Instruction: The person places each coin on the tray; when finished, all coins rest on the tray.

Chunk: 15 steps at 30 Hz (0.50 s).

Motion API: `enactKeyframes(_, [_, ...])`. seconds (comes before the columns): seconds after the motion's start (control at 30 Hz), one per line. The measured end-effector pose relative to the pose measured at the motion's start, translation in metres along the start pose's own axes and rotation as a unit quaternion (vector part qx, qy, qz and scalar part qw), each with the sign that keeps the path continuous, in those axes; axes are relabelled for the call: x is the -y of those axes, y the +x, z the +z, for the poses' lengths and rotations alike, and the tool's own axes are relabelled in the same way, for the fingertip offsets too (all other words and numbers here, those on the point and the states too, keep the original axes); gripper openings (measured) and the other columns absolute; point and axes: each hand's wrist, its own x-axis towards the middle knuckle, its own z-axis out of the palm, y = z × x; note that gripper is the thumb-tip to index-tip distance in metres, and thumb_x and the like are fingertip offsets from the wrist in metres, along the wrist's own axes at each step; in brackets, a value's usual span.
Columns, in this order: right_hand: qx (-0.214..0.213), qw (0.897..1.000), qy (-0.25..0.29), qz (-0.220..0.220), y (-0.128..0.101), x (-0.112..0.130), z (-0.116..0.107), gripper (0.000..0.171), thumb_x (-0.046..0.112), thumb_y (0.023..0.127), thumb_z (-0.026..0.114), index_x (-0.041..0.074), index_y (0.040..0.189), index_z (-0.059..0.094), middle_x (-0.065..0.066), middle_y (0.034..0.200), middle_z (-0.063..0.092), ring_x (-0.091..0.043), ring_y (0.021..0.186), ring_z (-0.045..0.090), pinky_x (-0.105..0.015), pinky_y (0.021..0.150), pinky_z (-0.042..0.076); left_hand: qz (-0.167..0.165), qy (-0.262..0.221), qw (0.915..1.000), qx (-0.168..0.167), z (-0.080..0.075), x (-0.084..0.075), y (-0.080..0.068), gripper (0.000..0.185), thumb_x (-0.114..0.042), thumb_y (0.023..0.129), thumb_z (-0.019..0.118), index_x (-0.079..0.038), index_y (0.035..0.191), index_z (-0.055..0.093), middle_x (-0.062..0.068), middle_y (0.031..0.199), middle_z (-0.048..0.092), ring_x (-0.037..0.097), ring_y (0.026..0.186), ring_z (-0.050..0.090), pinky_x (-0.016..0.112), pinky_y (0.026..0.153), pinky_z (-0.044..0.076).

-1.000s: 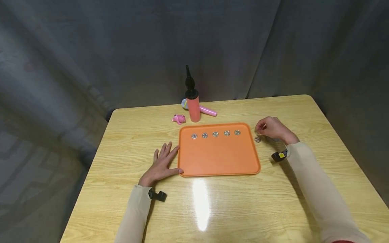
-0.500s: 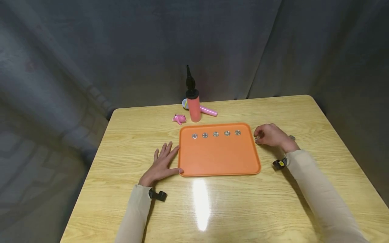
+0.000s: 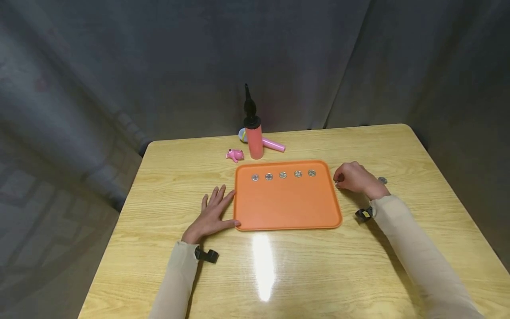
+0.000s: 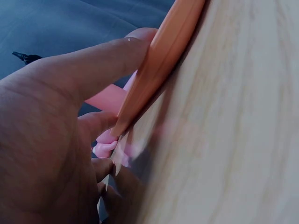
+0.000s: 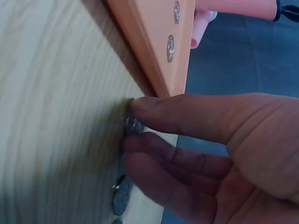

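My right hand (image 3: 356, 179) is just off the right edge of the orange tray (image 3: 288, 201). Its thumb and fingers pinch a silver coin (image 5: 134, 124) at the tabletop, seen closely in the right wrist view. A second coin (image 5: 121, 193) lies near the curled fingers there, and in the head view a loose coin (image 3: 383, 180) shows behind the hand. My left hand (image 3: 209, 219) rests at the tray's left side with fingers spread, the thumb touching the rim. Inside the tray, several coins (image 3: 283, 175) form a row along the far edge.
Beyond the tray stands a coral hand pump (image 3: 255, 141) with a black nozzle. A pink and lavender toy microphone (image 3: 273, 145) lies behind it, and a small pink animal figure (image 3: 235, 155) sits to its left. Dark curtains (image 3: 191, 66) hang around the table.
My right hand has come down onto the coin beside the tray and its fingers have closed on it. A loose coin behind that hand has come into sight. The left hand stays put.
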Motion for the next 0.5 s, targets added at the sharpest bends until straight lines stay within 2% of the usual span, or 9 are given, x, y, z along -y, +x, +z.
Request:
enactKeyframes(0.13, [0.022, 0.999, 0.014, 0.025, 0.0020, 0.0032, -0.0019, 0.008, 0.000, 0.076, 0.072, 0.008, 0.074, 0.073, -0.003, 0.074, 0.068, -0.017, 0.067, 0.055, -0.032, 0.062, 0.046, 0.001, 0.000, 1.0000, 0.001, -0.0009, -0.0001, -0.0001, 0.098, -0.052, 0.086, 0.073, -0.024, 0.162, 0.019, 0.014, 0.171, 0.000, 0.038, 0.158, -0.009, 0.066, 0.121, -0.011])
enactKeyframes(0.23, [0.037, 0.998, 0.023, 0.048, 0.0026, 0.0033, -0.0013, 0.008, 0.004, 0.075, 0.073, 0.010, 0.072, 0.068, -0.001, 0.071, 0.062, -0.017, 0.065, 0.048, -0.029, 0.062, 0.039, 0.003, -0.001, 1.0000, 0.000, -0.0009, -0.0003, -0.0001, 0.098, -0.052, 0.085, 0.073, -0.024, 0.162, 0.019, 0.015, 0.171, 0.000, 0.039, 0.158, -0.009, 0.067, 0.121, -0.010])
enactKeyframes(0.5, [0.044, 0.997, 0.030, 0.052, 0.0016, 0.0004, 0.0007, 0.008, 0.007, 0.075, 0.076, 0.009, 0.076, 0.068, -0.002, 0.075, 0.065, -0.017, 0.069, 0.052, -0.029, 0.065, 0.043, 0.004, -0.009, 1.0000, -0.003, -0.0011, 0.0000, -0.0008, 0.098, -0.050, 0.085, 0.075, -0.022, 0.162, 0.021, 0.016, 0.170, 0.001, 0.040, 0.158, -0.008, 0.067, 0.121, -0.011])
